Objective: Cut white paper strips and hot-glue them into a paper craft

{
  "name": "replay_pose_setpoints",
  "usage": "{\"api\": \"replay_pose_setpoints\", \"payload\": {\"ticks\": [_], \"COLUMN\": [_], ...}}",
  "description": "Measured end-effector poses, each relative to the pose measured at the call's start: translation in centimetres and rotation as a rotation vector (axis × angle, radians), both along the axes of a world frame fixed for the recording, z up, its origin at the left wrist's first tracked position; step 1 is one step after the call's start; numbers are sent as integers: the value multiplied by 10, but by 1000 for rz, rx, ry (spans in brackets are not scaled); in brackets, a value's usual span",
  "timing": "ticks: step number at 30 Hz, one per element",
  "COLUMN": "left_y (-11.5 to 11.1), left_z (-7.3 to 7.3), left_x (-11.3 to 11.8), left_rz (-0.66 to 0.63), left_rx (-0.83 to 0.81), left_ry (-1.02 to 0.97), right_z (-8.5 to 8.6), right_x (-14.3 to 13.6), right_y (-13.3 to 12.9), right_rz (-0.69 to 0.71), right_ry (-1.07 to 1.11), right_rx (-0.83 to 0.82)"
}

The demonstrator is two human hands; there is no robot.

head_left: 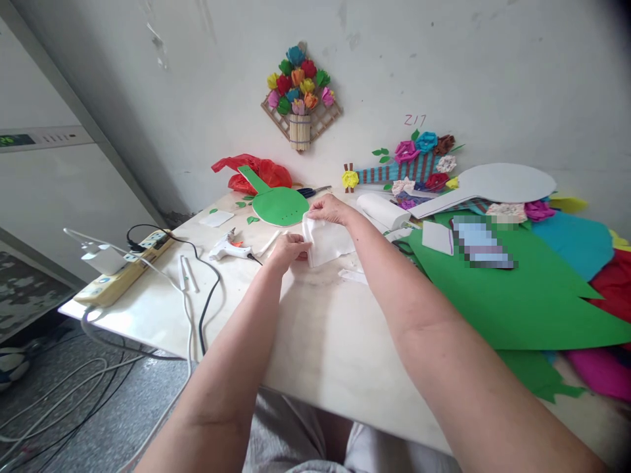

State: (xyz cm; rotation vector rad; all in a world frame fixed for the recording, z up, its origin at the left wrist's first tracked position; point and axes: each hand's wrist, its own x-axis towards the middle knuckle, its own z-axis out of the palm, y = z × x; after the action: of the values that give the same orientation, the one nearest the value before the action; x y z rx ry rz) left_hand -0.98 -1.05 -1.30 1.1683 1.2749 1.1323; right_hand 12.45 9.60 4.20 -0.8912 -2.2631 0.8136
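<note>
A person seated at a pale worktop (315, 341) held a white sheet (328, 242) just above its far side, the left hand (288, 249) pinching the sheet's lower left edge with closed fingers and the right hand (331, 209) gripping its top edge. A green paddle-shaped cutout (276, 202) lay just behind the sheet, a glue gun (229, 247) near the left hand, its black cord trailing toward a power strip (123, 266). Large green foam sheets (513, 295) covered the right side. The thin sheet looked liable to crease or tear if the two hands pulled unevenly, and a stray elbow could snag the cord.
</note>
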Motion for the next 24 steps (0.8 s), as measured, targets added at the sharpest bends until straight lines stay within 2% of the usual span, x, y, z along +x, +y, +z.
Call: {"api": "replay_pose_setpoints", "payload": {"ticks": [10,16,19,24], "left_y": [5,10,13,18], "left_z": [-2,-7,-10,-16], "left_x": [2,3,3,0], "left_rz": [45,80,108,190], "left_rx": [-7,21,42,53], "left_ry": [20,56,92,158], "right_z": [3,13,17,20], "right_x": [4,1,-5,-12], "right_y": [8,6,4,-9], "right_rz": [43,61,20,-130], "right_ry": [-67,-170,-220,-302], "right_rx": [-8,21,104,380]}}
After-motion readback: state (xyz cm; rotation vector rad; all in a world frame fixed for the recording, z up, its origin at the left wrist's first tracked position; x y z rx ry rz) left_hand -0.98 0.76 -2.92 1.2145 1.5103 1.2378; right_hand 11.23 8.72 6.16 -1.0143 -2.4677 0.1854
